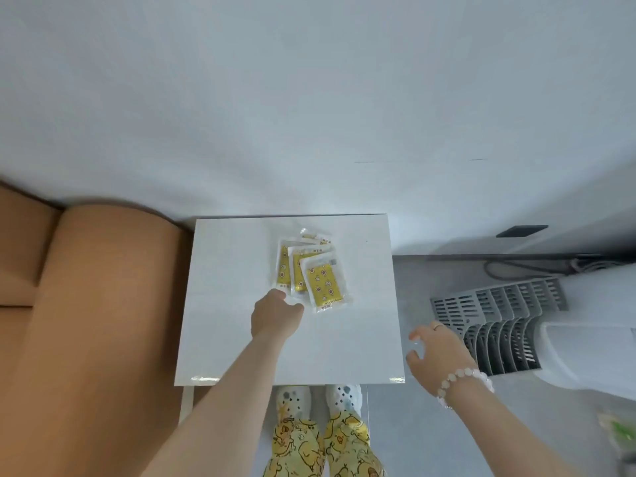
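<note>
left hand (275, 318) curled against packets (309, 270), right hand (435, 349) spread.

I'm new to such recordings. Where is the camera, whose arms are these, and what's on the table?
No machine here: a person wears a wide-angle camera on the head, looking down, so you see their own arms. The left hand reaches the near edge of a pile of yellow packets in clear wrappers on a white table; whether it grips one is hidden. The right hand, wearing a bead bracelet, hovers open at the table's right edge, holding nothing. A tan sofa stands left, a grey slatted appliance right.
</note>
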`<state>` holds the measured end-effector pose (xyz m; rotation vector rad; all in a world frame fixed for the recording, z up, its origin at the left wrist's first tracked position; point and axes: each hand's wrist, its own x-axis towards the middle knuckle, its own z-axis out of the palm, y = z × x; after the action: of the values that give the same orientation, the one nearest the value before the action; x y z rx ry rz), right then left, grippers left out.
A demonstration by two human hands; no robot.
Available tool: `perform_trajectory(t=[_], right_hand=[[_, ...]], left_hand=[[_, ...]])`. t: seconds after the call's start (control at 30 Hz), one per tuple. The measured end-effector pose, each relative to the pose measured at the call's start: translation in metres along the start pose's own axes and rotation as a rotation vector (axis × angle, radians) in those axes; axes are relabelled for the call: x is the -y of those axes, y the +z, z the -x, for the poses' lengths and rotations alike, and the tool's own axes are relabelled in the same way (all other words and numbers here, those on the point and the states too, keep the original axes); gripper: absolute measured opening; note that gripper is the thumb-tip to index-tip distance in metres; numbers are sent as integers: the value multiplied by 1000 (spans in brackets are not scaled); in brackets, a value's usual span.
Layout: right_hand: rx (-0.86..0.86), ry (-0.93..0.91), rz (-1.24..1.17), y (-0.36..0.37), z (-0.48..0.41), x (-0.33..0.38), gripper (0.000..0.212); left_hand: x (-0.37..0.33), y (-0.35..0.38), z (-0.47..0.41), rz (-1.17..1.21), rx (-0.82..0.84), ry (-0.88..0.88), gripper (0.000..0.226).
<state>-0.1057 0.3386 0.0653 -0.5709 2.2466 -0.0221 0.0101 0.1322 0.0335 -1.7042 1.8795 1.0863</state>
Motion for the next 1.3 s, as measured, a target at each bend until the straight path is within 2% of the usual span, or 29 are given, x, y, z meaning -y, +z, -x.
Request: perform_trajectory(t=[0.2,0.3,0.4,0.63,0.9,1.03,1.1,1.17,1.3], right_hand=[[-192,108,-461,55,-41,0,18],[-213,165,-548,68,-62,0,18],[-242,201,-591,75,-76,2,18],[-205,140,-642,82,-76,24,17],[-212,193,-722,80,-71,29,16],[-235,283,-867,77,-77,25,11],[-185,294,-1076,69,-83,28,24],[-37,269,-1280,59,-87,34,40],[305,121,-1342,54,-86,44,84]], left_hand=[[-29,64,-53,242,-109,-136,66],[-36,86,-69,170,-166,-213,73],[-31,98,-76,148,-204,-210,69],[-25,96,-77,281,-135,-168,45],[-14,89,-84,229,-80,-53,40],[0,71,-81,470,100,48,30],[7,56,-66,557,201,105,35],[14,44,-49,603,313,159,34],[22,41,-23,641,490,235,32]])
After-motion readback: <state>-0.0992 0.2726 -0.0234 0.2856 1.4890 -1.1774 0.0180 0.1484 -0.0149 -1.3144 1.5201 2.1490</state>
